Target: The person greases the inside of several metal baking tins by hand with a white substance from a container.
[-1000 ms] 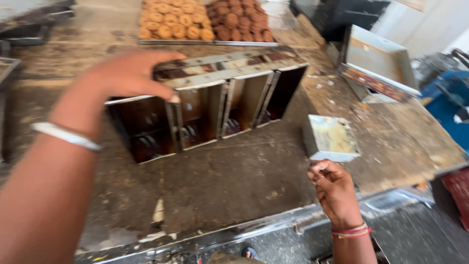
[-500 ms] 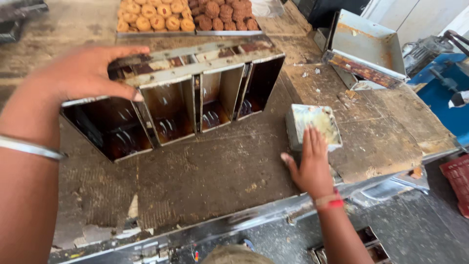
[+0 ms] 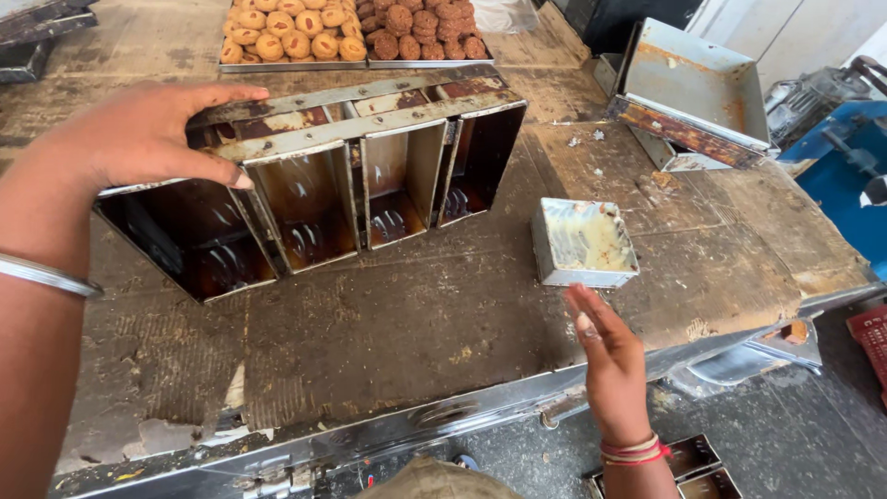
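- Head view: left hand (image 3: 139,139) grips the top edge of the four-cell loaf tin set (image 3: 314,189), tipped on its side, long axis running left-right.
- Right hand (image 3: 610,360), fingers flat and empty, hovers just below the small greasy tin (image 3: 584,242).
- Small tin lies nearer the right hand.

Four-slot tin set (image 3: 314,185) lies centre-left on the counter (image 3: 388,323); small tin (image 3: 584,242) right of it; biscuit trays (image 3: 356,37) behind, top centre.

Daylight was bright and even, apparently from upper right. The strapped loaf tins (image 3: 314,199) showed white glints inside, their cavities dark. Shadows on the worktable (image 3: 388,333) were soft. Centre was sharp; wide-angle stretch at edges (left forearm looked oversized).
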